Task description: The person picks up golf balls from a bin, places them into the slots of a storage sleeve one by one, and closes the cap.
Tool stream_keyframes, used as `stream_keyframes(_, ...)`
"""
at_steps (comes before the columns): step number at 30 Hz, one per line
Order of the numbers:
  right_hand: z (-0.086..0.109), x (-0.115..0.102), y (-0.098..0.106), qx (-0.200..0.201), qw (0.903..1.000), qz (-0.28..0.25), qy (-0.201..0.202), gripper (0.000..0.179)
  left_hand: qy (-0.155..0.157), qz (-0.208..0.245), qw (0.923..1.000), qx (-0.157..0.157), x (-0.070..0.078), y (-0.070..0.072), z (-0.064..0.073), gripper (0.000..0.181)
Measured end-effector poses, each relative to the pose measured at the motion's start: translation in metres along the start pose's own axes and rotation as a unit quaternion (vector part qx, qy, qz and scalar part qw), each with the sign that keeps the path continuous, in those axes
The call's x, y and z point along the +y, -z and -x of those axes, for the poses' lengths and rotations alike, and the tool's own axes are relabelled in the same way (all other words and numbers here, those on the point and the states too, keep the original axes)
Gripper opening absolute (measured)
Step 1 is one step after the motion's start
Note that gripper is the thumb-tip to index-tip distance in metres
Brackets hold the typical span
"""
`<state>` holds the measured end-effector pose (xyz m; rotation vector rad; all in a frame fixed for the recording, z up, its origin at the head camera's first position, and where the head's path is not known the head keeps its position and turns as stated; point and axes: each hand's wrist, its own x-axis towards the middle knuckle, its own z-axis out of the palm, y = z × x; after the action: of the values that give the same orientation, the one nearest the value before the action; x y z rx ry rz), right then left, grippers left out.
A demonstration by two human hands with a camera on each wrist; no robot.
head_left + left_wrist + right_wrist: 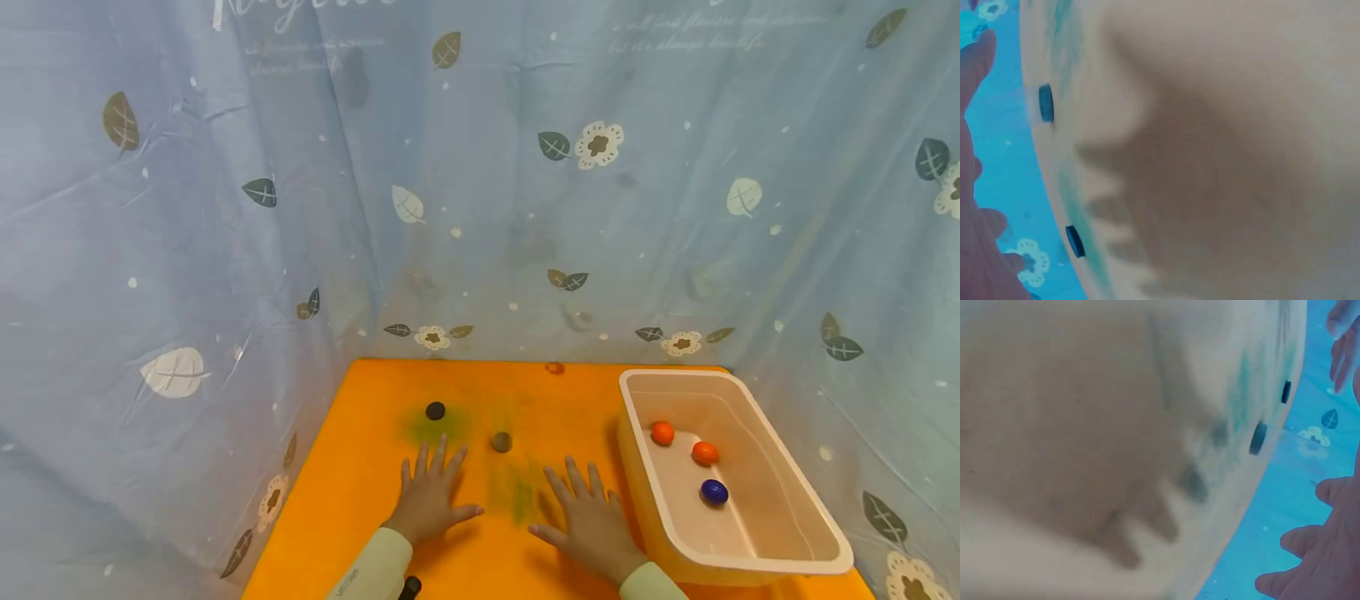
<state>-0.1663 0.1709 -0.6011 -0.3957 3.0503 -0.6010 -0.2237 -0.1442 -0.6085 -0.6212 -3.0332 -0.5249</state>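
My left hand is held palm down over the orange table, fingers spread and holding nothing. Just beyond its fingertips lies a small black disc on a green stain. To the right of that disc, a small see-through container with a dark round base stands upright; its clear wall shows faintly in both wrist views, above the base. My right hand, also spread and holding nothing, hovers left of the white bin. Both hands cast shadows on the tabletop.
The white plastic bin stands at the table's right side. Inside it are two orange egg-shaped balls and a dark blue one. Green smears mark the orange table. A leaf-patterned blue curtain surrounds the back and sides.
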Motion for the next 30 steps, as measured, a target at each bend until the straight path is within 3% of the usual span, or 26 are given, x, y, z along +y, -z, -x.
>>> stream_keyframes(9, -0.006, 0.000, 0.010, 0.013, 0.9995, 0.025, 0.011, 0.102, 0.001, -0.019, 0.9998, 0.009, -0.002, 0.008, -0.014, 0.107)
stream_keyframes(17, -0.002, 0.005, 0.008, 0.006, 0.9998, 0.018, 0.000, 0.100, 0.008, -0.022, 0.9997, -0.004, -0.003, 0.013, -0.018, 0.107)
stream_keyframes(22, 0.002, 0.006, 0.003, 0.007, 0.9999, 0.011, 0.000, 0.097, 0.002, 0.002, 0.9997, 0.022, -0.004, 0.011, -0.023, 0.104)
stream_keyframes(24, 0.003, 0.007, 0.002, 0.008, 0.9999, 0.010, 0.000, 0.098, 0.004, 0.029, 0.9988, 0.040, -0.002, 0.012, -0.027, 0.104)
stream_keyframes(27, 0.005, 0.007, 0.000, 0.005, 1.0000, 0.006, -0.004, 0.098, 0.022, 0.105, 0.9927, 0.055, 0.003, 0.015, -0.035, 0.103)
stream_keyframes(30, 0.007, 0.005, -0.002, 0.000, 1.0000, 0.005, -0.005, 0.098, 0.060, 0.206, 0.9748, 0.063, 0.009, 0.016, -0.046, 0.105)
